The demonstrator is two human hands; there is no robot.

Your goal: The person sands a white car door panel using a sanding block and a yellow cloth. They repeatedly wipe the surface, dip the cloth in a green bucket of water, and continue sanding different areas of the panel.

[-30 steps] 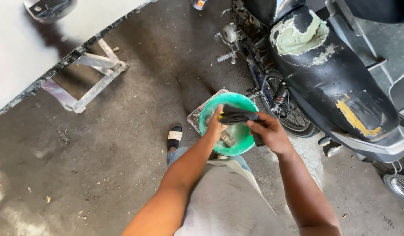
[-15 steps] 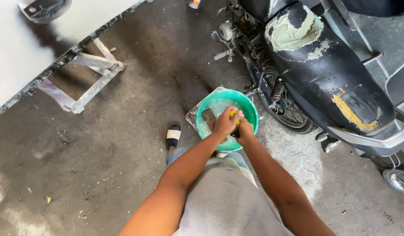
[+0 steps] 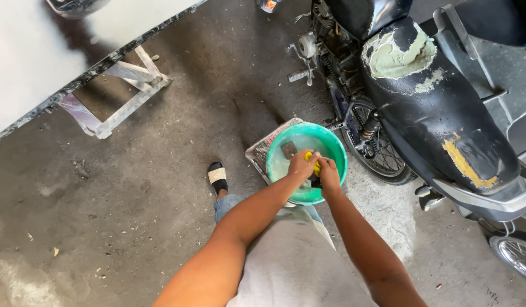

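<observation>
Hands, left hand (image 3: 302, 165) and right hand (image 3: 329, 172), grip yellow sponge (image 3: 314, 164) over green basin (image 3: 337, 149).

Patched black motorcycle (image 3: 439, 113), perhaps metal stand (image 3: 118, 96)

A round green basin (image 3: 331, 149) holding cloudy water sits upright on the concrete floor just beside the motorcycle's wheel, and a small yellow sponge (image 3: 314, 165), mostly covered by fingers, sits above the water inside it.
</observation>
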